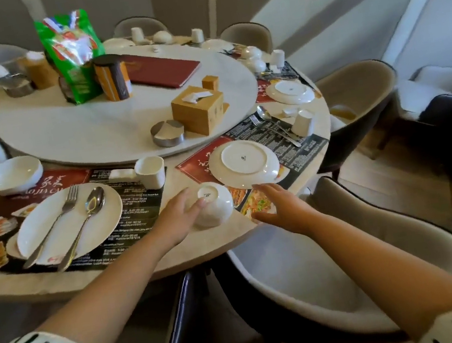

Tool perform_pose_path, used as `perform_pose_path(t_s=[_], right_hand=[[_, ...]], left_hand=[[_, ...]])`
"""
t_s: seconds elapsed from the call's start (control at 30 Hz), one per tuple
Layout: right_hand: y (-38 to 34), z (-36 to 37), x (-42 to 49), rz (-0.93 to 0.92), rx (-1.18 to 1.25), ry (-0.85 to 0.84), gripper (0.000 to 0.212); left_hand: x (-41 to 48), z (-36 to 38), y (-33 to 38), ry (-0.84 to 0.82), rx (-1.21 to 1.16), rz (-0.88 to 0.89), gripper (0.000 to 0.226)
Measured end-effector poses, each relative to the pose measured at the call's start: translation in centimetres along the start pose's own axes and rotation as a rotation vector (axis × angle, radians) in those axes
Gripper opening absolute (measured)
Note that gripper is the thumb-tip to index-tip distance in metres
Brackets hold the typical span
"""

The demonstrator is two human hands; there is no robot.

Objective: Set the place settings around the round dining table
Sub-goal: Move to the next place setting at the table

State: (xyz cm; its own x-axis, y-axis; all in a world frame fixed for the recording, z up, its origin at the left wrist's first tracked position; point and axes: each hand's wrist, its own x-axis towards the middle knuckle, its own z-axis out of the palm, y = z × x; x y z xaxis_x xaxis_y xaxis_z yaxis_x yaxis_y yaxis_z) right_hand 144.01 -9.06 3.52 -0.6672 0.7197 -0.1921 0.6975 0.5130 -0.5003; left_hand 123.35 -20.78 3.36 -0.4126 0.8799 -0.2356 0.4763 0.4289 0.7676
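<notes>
An upside-down white bowl [215,207] sits near the front edge of the round table [57,281]. My left hand [178,216] grips its left side, thumb over the base. Just right of it, my right hand [276,203] hovers with relaxed fingers, fingertips close to the rim of an upside-down white plate [244,163] on a placemat [303,155]. To the left, an upright plate [68,221] carries a fork [56,220] and a spoon [86,221], with a white cup [150,172] behind it.
A lazy Susan [78,136] holds a wooden tissue box [198,113], a metal ashtray [168,133], a red menu [163,69], a green bag [72,53]. More upside-down plates, cups and cutlery lie at the right. Padded chairs [341,277] stand close to the table edge.
</notes>
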Motion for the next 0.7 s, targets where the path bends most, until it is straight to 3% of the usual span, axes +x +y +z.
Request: perform_pose_path(t_s=[0.3,0.47,0.7], right_hand=[[1.9,0.9,8.3,-0.3,0.02,-0.164,0.086],[0.8,3.1,11.0,-0.485,0.029,-0.225,0.111],[0.1,5.3,13.6,-0.481,-0.016,-0.205,0.124]], left_hand=[[0.8,3.1,0.6,0.168,-0.132,-0.165,0.057],[2.5,3.2,0.5,0.133,-0.153,-0.167,0.053],[5.6,2.2,-1.2,0.001,-0.104,-0.195,0.055]])
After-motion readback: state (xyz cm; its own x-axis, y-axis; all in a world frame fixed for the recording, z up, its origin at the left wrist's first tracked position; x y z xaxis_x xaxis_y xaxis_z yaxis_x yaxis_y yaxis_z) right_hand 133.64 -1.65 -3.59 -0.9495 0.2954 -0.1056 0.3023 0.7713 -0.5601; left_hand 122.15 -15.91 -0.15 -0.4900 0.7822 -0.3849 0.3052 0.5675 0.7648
